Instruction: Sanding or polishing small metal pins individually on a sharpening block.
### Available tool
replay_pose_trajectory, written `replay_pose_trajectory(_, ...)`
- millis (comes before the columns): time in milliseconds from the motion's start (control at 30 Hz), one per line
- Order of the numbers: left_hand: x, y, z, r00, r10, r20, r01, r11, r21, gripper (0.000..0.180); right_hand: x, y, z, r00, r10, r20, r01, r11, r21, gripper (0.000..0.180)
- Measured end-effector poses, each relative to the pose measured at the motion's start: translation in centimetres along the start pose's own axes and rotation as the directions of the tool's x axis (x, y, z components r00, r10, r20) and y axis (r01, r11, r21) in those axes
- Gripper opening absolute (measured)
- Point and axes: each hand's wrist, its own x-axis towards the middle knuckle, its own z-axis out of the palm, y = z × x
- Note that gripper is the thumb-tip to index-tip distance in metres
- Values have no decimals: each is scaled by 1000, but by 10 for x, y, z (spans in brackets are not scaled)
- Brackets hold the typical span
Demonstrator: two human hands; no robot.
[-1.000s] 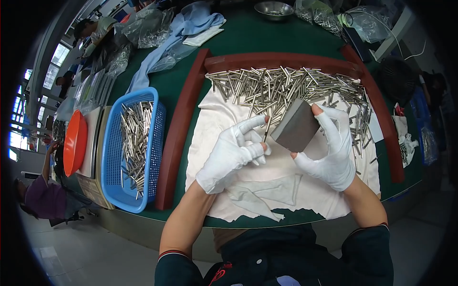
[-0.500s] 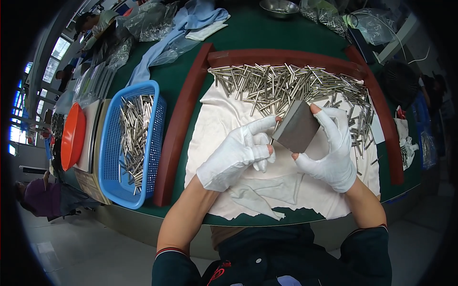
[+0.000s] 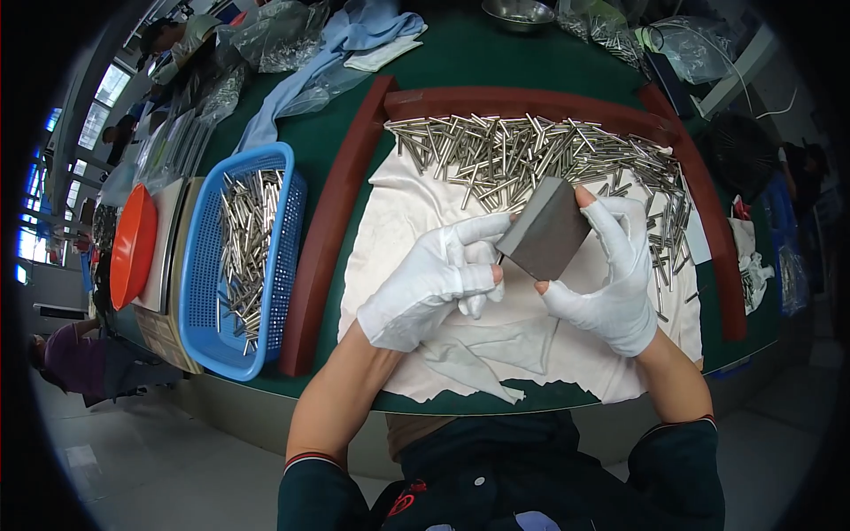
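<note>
My right hand (image 3: pixel 613 281) grips a dark grey rectangular block (image 3: pixel 547 232) by its edges, with bare fingertips poking out of a white glove. The block is tilted over the cloth. My left hand (image 3: pixel 440 281), gloved the same way, pinches a thin metal pin (image 3: pixel 498 259) against the block's left side. Only a short end of that pin shows; the block and fingers hide the rest. Beyond both hands lies a heap of loose metal pins (image 3: pixel 496 155) on a pale pink cloth (image 3: pixel 390 230). A strip of whitish fabric (image 3: pixel 478 358) rests in front of my hands.
Dark red wooden bars (image 3: pixel 332 239) frame the cloth on three sides. At left stands a blue plastic basket (image 3: pixel 188 292) with more pins inside, beside an orange-red bowl (image 3: pixel 133 248). A metal bowl (image 3: pixel 521 12) and plastic bags (image 3: pixel 695 49) lie at the back. Other people are in the background.
The block has shifted slightly left and up, covering more of the pin. My left hand has moved slightly left along with it. Both grips are kept.
</note>
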Motion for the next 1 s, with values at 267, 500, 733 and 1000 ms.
replay_pose_trajectory(267,-1,-4,8,996,43,78,-35,994,-106,56,-10,-6,-5,998,52,24,-49,992,-113,82)
replay_pose_trajectory(500,4,-10,9,993,94,65,-81,981,-175,51,-13,-3,2,997,49,-65,-54,995,-79,82)
replay_pose_trajectory(733,4,-13,8,986,118,115,-108,990,-92,34,-10,-6,2,997,18,-72,-26,993,-116,81)
replay_pose_trajectory(1000,4,-19,3,983,131,127,-108,979,-176,34,-14,-1,4,997,-35,-75,25,991,-131,74)
